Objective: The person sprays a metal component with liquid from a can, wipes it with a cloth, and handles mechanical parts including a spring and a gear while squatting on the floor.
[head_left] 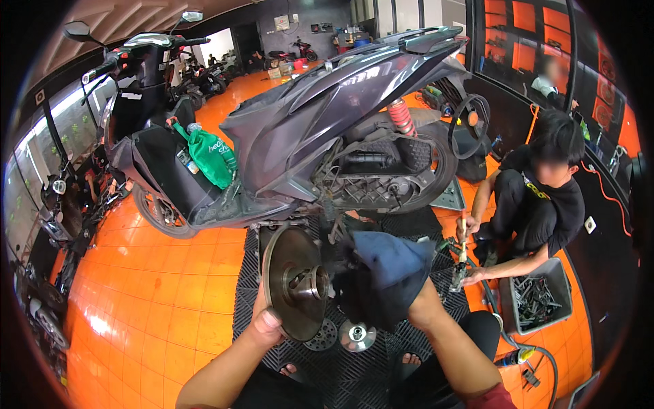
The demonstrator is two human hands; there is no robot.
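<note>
A round metal pulley disc [281,273] with a raised central hub stands on edge in my left hand [266,324], the thumb pressed over its lower rim. My right hand [424,305] is closed around a dark blue cloth [392,262], which hangs just right of the hub and hides most of the fingers. Whether the cloth touches the hub I cannot tell. Below, on the black mat [262,347], lie a shiny silver disc [357,335] and a plate with holes [321,335].
A dark scooter [306,129] stands in front of me, a green bag [208,157] hanging on it. At the right a crouching person [545,191] holds a brush [464,238] and a dark part. Beside them sits a grey bin [523,323] of metal parts; a hose [550,368] curves nearby.
</note>
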